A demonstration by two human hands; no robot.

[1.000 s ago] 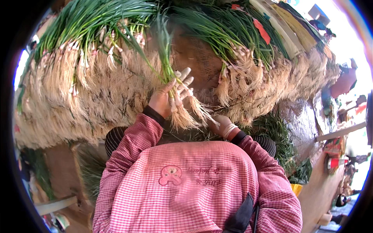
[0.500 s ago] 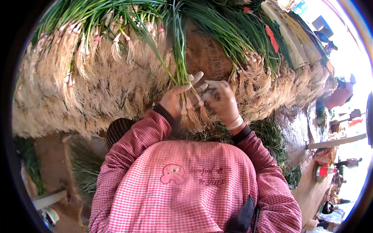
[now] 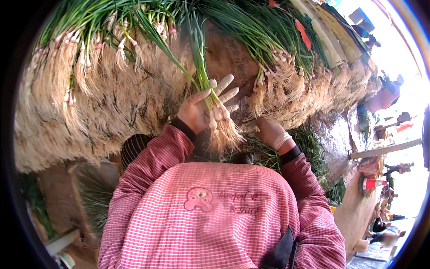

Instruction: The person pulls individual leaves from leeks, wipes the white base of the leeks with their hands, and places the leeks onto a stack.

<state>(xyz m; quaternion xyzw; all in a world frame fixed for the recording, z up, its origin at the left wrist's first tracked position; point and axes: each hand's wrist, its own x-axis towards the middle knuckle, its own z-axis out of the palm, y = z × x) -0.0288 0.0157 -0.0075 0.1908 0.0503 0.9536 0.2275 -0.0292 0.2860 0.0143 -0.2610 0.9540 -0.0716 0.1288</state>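
A small bunch of green garlic point(image 3: 207, 92) lies across my left hand point(image 3: 197, 112), its thumb pressing the stems against the palm. The fingers, pale as if covered, fan out behind the white bulbs. Stringy roots hang below the bulbs, and the long green leaves run up over the pile. Lower and to the right, apart from the bunch, is my right hand point(image 3: 271, 133), with a pale band at its wrist. Its fingers are curled in and partly hidden; what they may hold cannot be made out.
More green garlic is heaped ahead, roots toward me, at left point(image 3: 85, 49) and right point(image 3: 286, 58). Brown sacking point(image 3: 228, 56) shows between. Loose leaves point(image 3: 309, 143) lie below my right hand. A red and white cone point(image 3: 372, 183) and other people are far right.
My right hand has come away from the bulbs, down and to the right. My left hand keeps the bunch, and its fingers show more spread.
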